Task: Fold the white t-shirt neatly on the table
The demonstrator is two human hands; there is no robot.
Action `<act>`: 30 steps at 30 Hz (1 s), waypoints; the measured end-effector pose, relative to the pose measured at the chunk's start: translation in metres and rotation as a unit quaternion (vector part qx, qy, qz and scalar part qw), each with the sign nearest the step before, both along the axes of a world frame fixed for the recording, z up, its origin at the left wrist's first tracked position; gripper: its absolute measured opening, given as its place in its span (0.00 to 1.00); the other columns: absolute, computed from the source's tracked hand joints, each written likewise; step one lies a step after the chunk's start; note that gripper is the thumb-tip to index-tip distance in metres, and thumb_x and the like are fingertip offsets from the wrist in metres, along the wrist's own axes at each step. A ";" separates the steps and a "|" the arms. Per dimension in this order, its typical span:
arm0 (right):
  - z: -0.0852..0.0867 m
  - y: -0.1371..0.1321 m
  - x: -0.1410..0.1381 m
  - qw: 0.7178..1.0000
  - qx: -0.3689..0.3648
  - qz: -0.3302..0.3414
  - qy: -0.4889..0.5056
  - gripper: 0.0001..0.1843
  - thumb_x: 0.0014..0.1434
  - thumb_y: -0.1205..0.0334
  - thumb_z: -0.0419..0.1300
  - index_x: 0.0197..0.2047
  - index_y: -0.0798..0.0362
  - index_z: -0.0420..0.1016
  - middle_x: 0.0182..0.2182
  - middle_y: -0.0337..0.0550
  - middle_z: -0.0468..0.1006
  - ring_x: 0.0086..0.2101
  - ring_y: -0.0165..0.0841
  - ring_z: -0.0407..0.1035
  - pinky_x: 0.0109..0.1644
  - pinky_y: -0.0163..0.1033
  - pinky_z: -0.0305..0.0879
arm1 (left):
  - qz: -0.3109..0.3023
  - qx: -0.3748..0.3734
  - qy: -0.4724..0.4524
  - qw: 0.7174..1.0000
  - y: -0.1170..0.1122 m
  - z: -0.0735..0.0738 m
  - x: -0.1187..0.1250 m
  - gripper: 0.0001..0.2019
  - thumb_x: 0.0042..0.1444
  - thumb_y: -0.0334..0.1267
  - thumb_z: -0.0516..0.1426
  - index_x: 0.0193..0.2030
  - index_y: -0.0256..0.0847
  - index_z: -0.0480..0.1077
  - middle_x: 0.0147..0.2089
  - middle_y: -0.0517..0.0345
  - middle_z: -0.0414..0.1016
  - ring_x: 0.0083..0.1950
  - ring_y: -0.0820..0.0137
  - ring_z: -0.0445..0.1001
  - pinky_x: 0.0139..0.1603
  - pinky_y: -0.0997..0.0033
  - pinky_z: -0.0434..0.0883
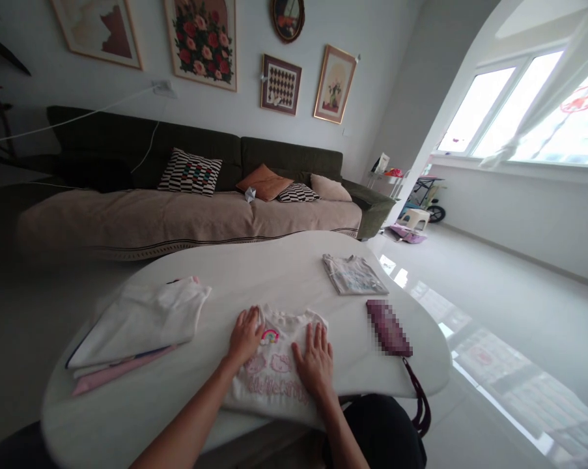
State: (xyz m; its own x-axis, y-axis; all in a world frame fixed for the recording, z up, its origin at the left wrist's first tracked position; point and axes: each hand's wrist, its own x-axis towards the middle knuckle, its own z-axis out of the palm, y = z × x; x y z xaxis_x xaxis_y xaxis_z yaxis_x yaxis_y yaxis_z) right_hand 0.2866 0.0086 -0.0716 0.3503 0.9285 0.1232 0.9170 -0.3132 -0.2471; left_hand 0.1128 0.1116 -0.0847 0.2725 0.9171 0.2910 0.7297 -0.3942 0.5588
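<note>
A white T-shirt (279,365) with a small rainbow and pink cartoon lettering lies on the white table (254,267), its neckline facing away from me and its lower part at the near edge. My left hand (246,335) rests on the upper left of the shirt, fingers stretched out. On the upper right part, my right hand (316,358) lies flat with its fingers spread. Neither hand grasps the cloth. The shirt's side edges are partly covered by my hands and forearms.
To the left lies a stack of white and pink clothes (142,319). A folded grey-white shirt (355,275) sits at the far right, with a blurred purple item (389,327) and its dark strap nearer me. Behind the table stands a sofa (191,218) with cushions.
</note>
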 end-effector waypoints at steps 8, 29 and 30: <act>0.014 0.022 0.006 0.999 -0.029 -0.002 0.036 0.35 0.58 0.42 0.40 0.64 0.52 0.43 0.64 0.49 0.39 0.62 0.44 0.31 0.58 0.57 0.41 | -0.033 0.030 0.096 0.994 -0.015 0.016 0.000 0.26 0.58 0.42 0.43 0.63 0.39 0.48 0.67 0.50 0.43 0.67 0.59 0.37 0.61 0.50 0.48; 0.012 -0.019 0.031 0.994 0.030 -0.031 0.100 0.23 0.54 0.58 0.46 0.50 0.64 0.61 0.39 0.59 0.73 0.43 0.43 0.68 0.44 0.41 0.61 | 0.022 -0.045 -0.095 0.994 -0.091 -0.009 -0.039 0.25 0.52 0.38 0.48 0.59 0.37 0.56 0.54 0.45 0.66 0.56 0.61 0.64 0.57 0.59 0.60; 0.012 -0.020 0.028 0.992 0.021 -0.029 0.118 0.23 0.53 0.59 0.47 0.49 0.63 0.61 0.38 0.57 0.73 0.42 0.43 0.68 0.43 0.41 0.61 | 0.033 -0.075 -0.110 0.991 -0.090 -0.004 -0.037 0.26 0.50 0.38 0.50 0.57 0.36 0.58 0.53 0.45 0.67 0.55 0.60 0.64 0.57 0.59 0.60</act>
